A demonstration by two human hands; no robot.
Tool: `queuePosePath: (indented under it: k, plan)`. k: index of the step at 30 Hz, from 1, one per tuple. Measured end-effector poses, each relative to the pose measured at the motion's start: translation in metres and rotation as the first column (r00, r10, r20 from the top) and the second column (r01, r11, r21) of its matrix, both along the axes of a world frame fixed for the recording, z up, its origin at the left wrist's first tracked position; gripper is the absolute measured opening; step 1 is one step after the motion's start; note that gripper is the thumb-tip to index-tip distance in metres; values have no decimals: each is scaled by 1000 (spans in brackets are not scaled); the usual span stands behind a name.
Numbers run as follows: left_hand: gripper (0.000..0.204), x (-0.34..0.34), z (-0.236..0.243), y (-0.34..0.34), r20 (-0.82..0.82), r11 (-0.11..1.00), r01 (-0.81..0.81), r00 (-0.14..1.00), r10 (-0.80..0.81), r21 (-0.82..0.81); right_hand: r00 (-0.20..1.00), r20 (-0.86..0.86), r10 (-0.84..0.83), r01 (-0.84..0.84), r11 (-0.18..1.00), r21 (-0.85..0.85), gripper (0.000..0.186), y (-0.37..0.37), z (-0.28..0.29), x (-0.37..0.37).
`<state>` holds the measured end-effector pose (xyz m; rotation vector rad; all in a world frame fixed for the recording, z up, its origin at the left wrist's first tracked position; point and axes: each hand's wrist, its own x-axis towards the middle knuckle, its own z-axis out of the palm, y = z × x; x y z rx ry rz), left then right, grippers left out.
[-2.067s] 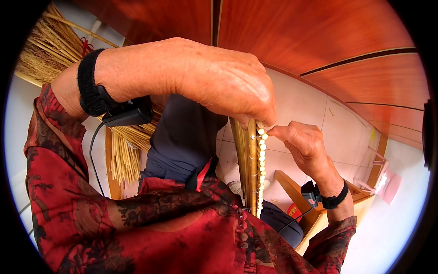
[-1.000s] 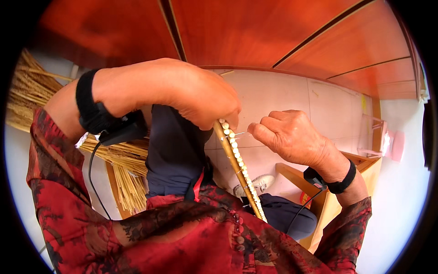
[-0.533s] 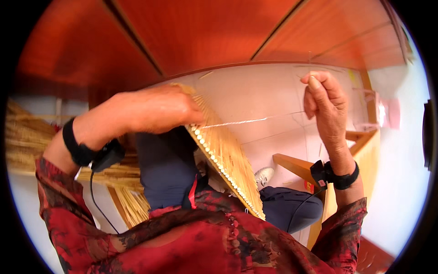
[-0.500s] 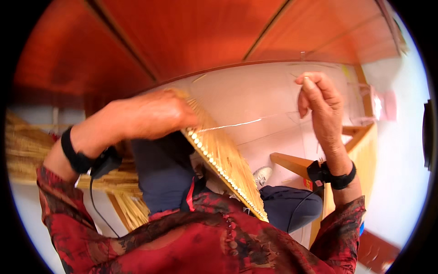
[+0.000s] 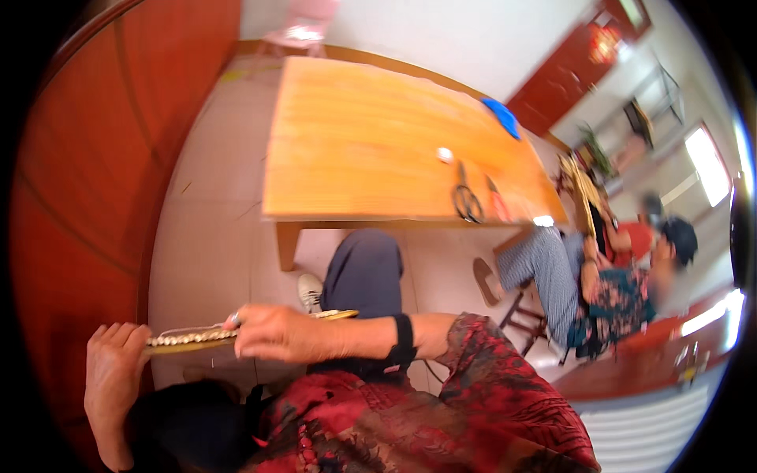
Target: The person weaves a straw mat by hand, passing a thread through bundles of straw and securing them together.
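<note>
A flat straw mat (image 5: 193,345) with a stitched row of pale bumps along its edge lies across my lap, seen nearly edge-on. My left hand (image 5: 114,370) is closed around its left end, fingers folded over the edge. Farther right along the same edge, my right hand (image 5: 276,333) grips the mat with bent fingers. A thin pale string (image 5: 189,329) runs loosely along the stitched edge between the two hands. Whether the right fingers also pinch the string cannot be made out. Part of the mat passes behind my right hand.
Ahead stands a wooden table (image 5: 355,142) holding scissors (image 5: 465,197), a red-handled tool (image 5: 498,201), a small white item (image 5: 445,155) and a blue cloth (image 5: 502,117). A red cabinet (image 5: 87,197) rises at left, a pink chair (image 5: 303,27) behind. Two people sit at right.
The view has swung right, bringing the table and the seated people into sight. My right hand, raised with the string drawn out, has come down onto the mat. The string has slackened.
</note>
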<state>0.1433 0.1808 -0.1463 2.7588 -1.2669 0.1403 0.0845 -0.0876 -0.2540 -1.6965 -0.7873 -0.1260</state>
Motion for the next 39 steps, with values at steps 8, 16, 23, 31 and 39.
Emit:
queuePosePath:
  k: [8, 16, 23, 31, 39]
  plan:
    - [17, -40, 65, -42, 144, 986, 129, 979, -144, 105, 956, 222, -191, 185, 982, 45, 4, 7, -1, -50]
    - [16, -31, 69, -43, 201, 987, 52, 976, -83, 152, 907, 350, -235, 209, 972, 111, 6, 13, -13, -24]
    - [18, -39, 63, -62, 260, 974, 112, 952, -162, 195, 803, 544, -242, 252, 966, 58, 10, 17, -17, -18]
    - [38, -16, 52, -46, 286, 984, 148, 943, -171, 101, 868, 437, -233, 225, 972, 71, 8, 11, -43, -11]
    - [65, 49, -29, 106, -216, 590, -213, 974, 65, -779, 864, 482, -143, 167, 986, -7, 6, 26, -37, -10]
